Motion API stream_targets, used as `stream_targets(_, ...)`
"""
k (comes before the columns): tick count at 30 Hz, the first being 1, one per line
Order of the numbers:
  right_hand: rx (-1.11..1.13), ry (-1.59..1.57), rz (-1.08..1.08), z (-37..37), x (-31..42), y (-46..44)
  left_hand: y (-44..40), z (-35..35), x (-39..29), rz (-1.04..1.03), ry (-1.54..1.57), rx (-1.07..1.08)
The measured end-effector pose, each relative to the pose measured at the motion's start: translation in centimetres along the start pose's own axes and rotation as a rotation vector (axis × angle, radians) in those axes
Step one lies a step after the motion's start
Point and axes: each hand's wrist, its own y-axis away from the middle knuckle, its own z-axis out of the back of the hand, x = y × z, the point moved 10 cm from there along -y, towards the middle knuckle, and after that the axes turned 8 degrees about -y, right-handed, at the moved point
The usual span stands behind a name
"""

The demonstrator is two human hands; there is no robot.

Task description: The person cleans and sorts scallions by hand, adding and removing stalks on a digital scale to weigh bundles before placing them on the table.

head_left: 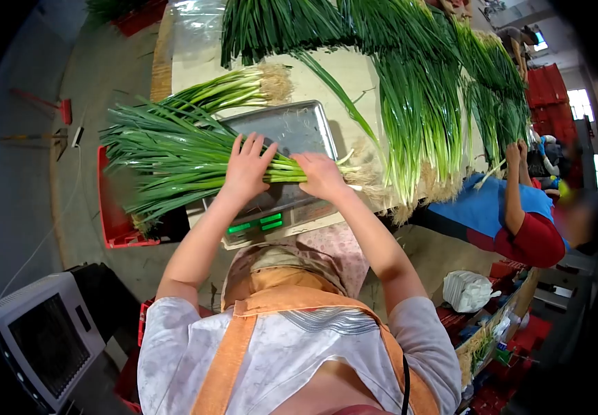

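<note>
A large bunch of green onions (181,159) lies across the metal tray of a scale (319,121), leaves to the left and roots to the right. My left hand (247,166) rests on the middle of the bunch with its fingers spread. Nearer the roots, my right hand (319,176) is wrapped over the pale stems. Green digits glow on the scale's display (271,221), below the tray. Behind the tray lies a smaller bunch (233,93), its roots pointing right.
Long heaps of green onions (420,104) cover the table's back and right. A co-worker in blue and red (485,207) stands at the right, hands on onions. A red crate (108,207) sits left of the table, and a grey-framed appliance (50,339) at lower left.
</note>
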Motion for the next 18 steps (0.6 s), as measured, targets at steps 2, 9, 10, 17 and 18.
stream_targets(2, -0.100, 0.018, 0.034, 1.6, 0.8, 0.5, -0.3, -1.2, 0.2, -0.007, 0.040, 0.078)
stream_targets(9, -0.252, -0.010, -0.218, 6.5, -6.7, 4.9, 0.2, -1.9, -0.2, 0.069, 0.058, 0.155)
stream_targets(10, -0.274, -0.099, -0.337, 6.9, -9.9, 5.7, 0.1, -2.0, -0.1, 0.079, 0.052, 0.172)
stream_targets(17, -0.179, -0.954, -0.648, 1.7, -16.3, 6.5, 0.1, -0.7, -1.1, 0.027, 0.047, 0.124)
stream_targets(18, -0.067, -1.024, -0.613, 0.5, -15.9, 5.9, 0.2, -0.3, -1.3, 0.008, 0.043, 0.107)
